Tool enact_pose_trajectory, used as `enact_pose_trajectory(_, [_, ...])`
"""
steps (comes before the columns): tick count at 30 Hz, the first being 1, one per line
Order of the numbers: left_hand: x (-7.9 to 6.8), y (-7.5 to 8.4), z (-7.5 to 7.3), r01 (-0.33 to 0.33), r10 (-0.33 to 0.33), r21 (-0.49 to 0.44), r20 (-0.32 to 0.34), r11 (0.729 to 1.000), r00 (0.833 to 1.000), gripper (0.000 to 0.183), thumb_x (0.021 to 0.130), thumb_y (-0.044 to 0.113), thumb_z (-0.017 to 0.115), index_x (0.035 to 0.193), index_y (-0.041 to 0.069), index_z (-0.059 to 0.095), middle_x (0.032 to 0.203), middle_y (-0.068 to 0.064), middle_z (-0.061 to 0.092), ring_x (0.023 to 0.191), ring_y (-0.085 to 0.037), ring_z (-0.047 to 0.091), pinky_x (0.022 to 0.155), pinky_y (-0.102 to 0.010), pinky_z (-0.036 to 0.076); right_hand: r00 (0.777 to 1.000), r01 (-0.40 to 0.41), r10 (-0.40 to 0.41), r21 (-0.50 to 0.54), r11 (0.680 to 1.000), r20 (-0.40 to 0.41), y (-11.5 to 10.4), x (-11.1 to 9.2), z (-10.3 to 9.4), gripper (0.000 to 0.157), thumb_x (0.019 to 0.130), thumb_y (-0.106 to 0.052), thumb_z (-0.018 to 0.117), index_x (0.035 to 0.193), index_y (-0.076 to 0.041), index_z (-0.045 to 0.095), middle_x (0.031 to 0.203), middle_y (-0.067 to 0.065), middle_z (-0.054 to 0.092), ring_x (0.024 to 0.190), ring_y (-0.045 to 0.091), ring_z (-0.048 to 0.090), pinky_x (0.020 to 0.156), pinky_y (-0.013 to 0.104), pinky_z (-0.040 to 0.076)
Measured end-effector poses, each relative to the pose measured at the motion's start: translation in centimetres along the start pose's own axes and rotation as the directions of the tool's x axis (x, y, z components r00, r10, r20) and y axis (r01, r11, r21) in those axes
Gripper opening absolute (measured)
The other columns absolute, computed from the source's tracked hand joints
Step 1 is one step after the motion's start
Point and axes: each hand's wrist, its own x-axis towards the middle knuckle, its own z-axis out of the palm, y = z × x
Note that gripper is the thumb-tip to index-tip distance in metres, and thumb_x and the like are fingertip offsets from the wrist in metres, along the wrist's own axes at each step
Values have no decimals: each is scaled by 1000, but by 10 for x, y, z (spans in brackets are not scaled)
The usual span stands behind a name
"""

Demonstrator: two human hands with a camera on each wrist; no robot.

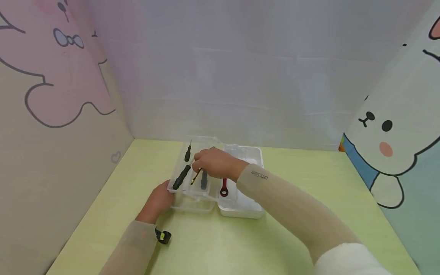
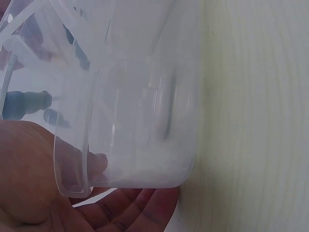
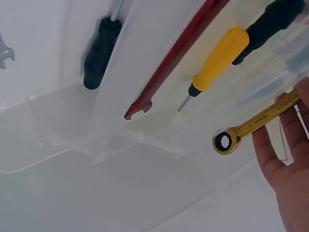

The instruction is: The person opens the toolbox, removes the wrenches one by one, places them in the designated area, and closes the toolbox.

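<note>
My right hand (image 1: pixel 216 162) pinches a gold ratchet wrench (image 3: pixel 260 118), its ring end pointing down over a clear plastic tray (image 1: pixel 177 168). Black-handled screwdrivers (image 1: pixel 181 177) lie on the left side of that tray. At the near left corner, my left hand (image 1: pixel 161 198) grips the clear plastic box (image 2: pixel 145 169), thumb against the wall and fingers underneath. A red wrench (image 1: pixel 224 187) lies to the right, below my right wrist. In the right wrist view, a yellow screwdriver (image 3: pixel 222 58) and a dark-handled screwdriver (image 3: pixel 102 53) lie on either side of the red wrench.
A white bin (image 1: pixel 244 212) stands against the right side of the clear box on the pale yellow table (image 1: pixel 309 179). A silver wrench end (image 3: pixel 6 53) shows at the right wrist view's edge. Cartoon-printed walls (image 1: pixel 65 95) enclose the table.
</note>
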Motion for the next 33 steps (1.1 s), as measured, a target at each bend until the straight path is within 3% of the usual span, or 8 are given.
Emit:
enact_pose_trajectory(8, [-1, -1, 3, -29, 29, 42, -6, 999, 1000, 40, 100, 18, 37, 133, -1, 47, 126, -21, 54, 94, -28, 54, 83, -49, 43, 995, -26, 35, 104, 994, -90, -3, -38, -10, 23, 88, -6, 65, 95, -27, 71, 84, -9, 55, 76, 7, 50, 73, 22, 42])
enact_pose_trajectory(12, [-1, -2, 4, -30, 30, 47, 1, 998, 1000, 40, 100, 19, 36, 133, -1, 48, 125, -21, 55, 91, -27, 54, 80, -48, 43, 985, -110, 134, 206, 972, -108, 1, -64, -6, 23, 88, -8, 64, 96, -28, 70, 85, -13, 53, 77, 3, 48, 73, 20, 42])
enact_pose_trajectory(15, [-1, -2, 3, -38, 39, 44, -15, 998, 999, 40, 100, 18, 36, 132, -2, 48, 125, -22, 55, 91, -28, 55, 80, -49, 44, 960, -197, 248, 317, 928, -128, 8, -83, -2, 22, 88, -9, 65, 96, -29, 69, 90, -14, 56, 82, 0, 52, 75, 20, 44])
enact_pose_trajectory(19, [-1, 0, 2, -44, 45, 41, -31, 998, 999, 40, 100, 19, 35, 132, -2, 48, 125, -22, 55, 94, -29, 55, 82, -49, 43, 900, -304, 415, 487, 819, -136, 18, -106, 7, 21, 87, -13, 67, 96, -31, 69, 93, -15, 60, 86, 1, 55, 75, 23, 46])
enact_pose_trajectory(22, [-1, -1, 3, -40, 42, 47, -24, 998, 999, 40, 100, 19, 36, 131, -3, 49, 124, -23, 55, 94, -30, 56, 82, -50, 43, 850, -356, 515, 601, 716, -111, 23, -124, 14, 20, 88, -13, 66, 99, -29, 69, 96, -14, 62, 87, 5, 57, 74, 27, 49])
enact_pose_trajectory(27, [-2, -2, 4, -57, 59, 58, -40, 997, 997, 38, 100, 18, 37, 129, -3, 50, 122, -24, 56, 96, -31, 57, 82, -51, 44, 760, -382, 643, 736, 558, -93, 30, -153, 22, 19, 89, -17, 65, 108, -23, 67, 101, -8, 62, 92, 14, 59, 74, 35, 51])
enact_pose_trajectory(31, [-2, -4, 4, -75, 78, 73, -48, 995, 996, 38, 100, 18, 37, 129, -3, 50, 122, -24, 56, 102, -34, 57, 84, -52, 43, 674, -408, 732, 776, 482, -101, 37, -176, 26, 25, 88, -27, 66, 113, -20, 65, 104, -3, 62, 94, 17, 59, 76, 38, 50])
enact_pose_trajectory(33, [-1, -5, 5, -76, 79, 75, -44, 994, 996, 40, 101, 19, 35, 131, -3, 48, 125, -23, 54, 108, -37, 55, 87, -53, 42, 638, -417, 761, 778, 470, -118, 41, -189, 29, 31, 88, -30, 66, 116, -17, 63, 105, 0, 62, 96, 18, 58, 79, 39, 50])
